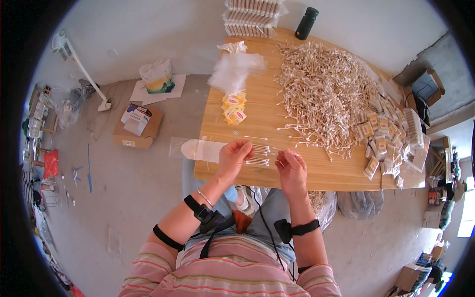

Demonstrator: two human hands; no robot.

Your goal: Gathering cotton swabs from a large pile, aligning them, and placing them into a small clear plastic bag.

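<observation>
My left hand (pixel 235 157) is closed at the table's front edge, with several cotton swabs (pixel 260 148) sticking out to its right in a rough row. Their other ends are hidden behind the fingers. Just right of them, my right hand (pixel 292 166) is pinched, apparently round a cotton swab that its fingers mostly cover. A clear plastic bag with a white insert (pixel 203 150) lies left of my left hand, partly over the table edge. Beyond my hands, a single cotton swab (pixel 256 137) rests on the wood. A large heap of loose cotton swabs (pixel 326 91) spreads across the table's right side.
Yellow-and-white printed cards (pixel 234 109) and clear bags (pixel 237 69) lie at the table's left. Filled small packs (pixel 388 138) are piled at the right. Stacked packs (pixel 251 19) and a dark green bottle (pixel 307 23) stand at the back. A cardboard box (pixel 146 129) sits on the floor.
</observation>
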